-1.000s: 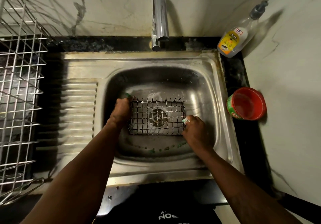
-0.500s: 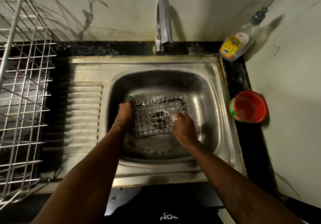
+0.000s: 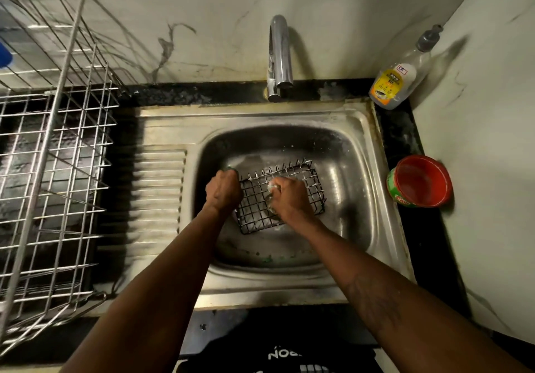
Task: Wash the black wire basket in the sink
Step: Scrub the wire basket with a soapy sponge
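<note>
Head view, looking straight down: the steel sink (image 3: 373,170) is the landmark, and the black wire basket (image 3: 309,181) lies in the middle of its bowl, tilted a little so its far-right corner sits higher in the picture. Soap suds cling to some of the wires. The left hand (image 3: 223,190) is at the basket's left edge, fingers curled tight around that rim, with a bit of something green showing just above the knuckles. The right hand (image 3: 286,196) rests on top of the basket's mesh, fingers bunched around a small pale, sudsy thing I cannot make out; whether it truly grips it I cannot tell.

Behind the sink, the chrome tap (image 3: 279,54) arches over the bowl's back edge. At the sink's far-right corner stands a clear soap bottle (image 3: 398,80) with a yellow label. Just right of the bowl, on the dark counter, sits a red tub (image 3: 421,181). Left of the sink's ribbed drainboard is a silver wire dish rack (image 3: 52,141).
</note>
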Action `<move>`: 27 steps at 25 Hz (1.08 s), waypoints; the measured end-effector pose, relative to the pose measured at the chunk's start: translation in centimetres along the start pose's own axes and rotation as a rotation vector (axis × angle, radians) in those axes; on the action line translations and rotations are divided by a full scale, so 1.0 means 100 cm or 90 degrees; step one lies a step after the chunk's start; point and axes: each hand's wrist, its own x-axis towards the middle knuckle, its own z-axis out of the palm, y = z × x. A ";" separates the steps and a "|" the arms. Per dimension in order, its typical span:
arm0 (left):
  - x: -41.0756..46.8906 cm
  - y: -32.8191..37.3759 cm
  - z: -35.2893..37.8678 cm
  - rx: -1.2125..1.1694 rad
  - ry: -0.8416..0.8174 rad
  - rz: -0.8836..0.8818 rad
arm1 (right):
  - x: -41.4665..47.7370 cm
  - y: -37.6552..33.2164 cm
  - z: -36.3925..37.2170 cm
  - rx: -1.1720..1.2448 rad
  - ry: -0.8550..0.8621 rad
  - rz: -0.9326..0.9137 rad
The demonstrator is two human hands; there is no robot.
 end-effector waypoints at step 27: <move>-0.071 0.240 -0.035 -0.198 -0.036 0.422 | -0.062 0.090 -0.205 -0.051 0.407 0.154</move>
